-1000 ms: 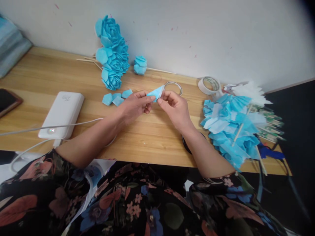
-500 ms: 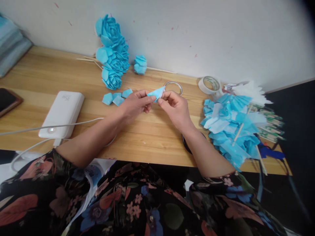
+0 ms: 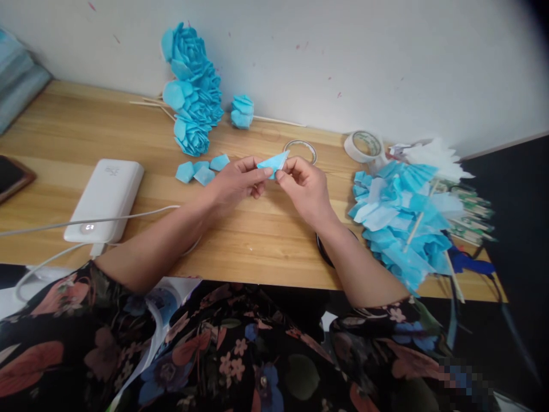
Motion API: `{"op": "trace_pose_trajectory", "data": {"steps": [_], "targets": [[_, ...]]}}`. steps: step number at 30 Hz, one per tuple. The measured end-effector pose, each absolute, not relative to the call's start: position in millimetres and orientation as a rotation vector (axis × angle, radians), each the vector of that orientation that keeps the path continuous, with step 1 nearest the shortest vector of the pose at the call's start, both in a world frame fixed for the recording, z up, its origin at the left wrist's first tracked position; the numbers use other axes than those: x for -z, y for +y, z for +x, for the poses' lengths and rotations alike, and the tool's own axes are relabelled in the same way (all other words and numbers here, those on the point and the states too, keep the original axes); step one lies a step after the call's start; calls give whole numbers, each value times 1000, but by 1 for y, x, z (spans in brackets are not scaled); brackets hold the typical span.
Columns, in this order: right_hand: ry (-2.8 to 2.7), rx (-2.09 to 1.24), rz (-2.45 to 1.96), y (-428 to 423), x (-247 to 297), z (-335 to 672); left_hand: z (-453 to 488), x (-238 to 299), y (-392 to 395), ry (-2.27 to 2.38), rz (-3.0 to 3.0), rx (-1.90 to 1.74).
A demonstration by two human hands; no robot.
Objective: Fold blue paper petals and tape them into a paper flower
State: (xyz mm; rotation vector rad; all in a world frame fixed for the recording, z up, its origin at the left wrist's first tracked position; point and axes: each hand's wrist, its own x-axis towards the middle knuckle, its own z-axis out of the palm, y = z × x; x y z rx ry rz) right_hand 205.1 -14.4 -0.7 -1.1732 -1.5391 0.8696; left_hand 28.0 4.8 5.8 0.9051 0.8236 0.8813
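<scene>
The blue paper (image 3: 273, 162) sat pinched between left hand (image 3: 234, 183) and right hand (image 3: 304, 186), equally near both (long axis rising toward the right).

The table (image 3: 266, 234) is smooth grained wood; the petal (image 3: 273, 162) is matt blue paper, perhaps crepe.

A folded blue paper piece (image 3: 273, 162) sits between left hand (image 3: 235, 184) and right hand (image 3: 305, 189); on the wooden table (image 3: 64, 131), white plastic power bank (image 3: 105, 198) left, blue paper heap (image 3: 398, 220) right.
</scene>
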Motion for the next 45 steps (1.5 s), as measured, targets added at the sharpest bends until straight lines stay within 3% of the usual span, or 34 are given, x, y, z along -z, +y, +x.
{"op": "trace_pose_trajectory", "data": {"steps": [10,29,37,45], "targets": [[-1513,-849,-1235,-12,3,209,24,-9,6,712,970,-803],[-1510,-878,-1204,-15,2,204,29,0,7,931,1132,-907],[-1309,-1146,-1118,-14,-3,212,27,-4,7,896,1068,-912],[-1395,-969,-1114,-12,6,210,28,0,7,926,1240,-867]]}}
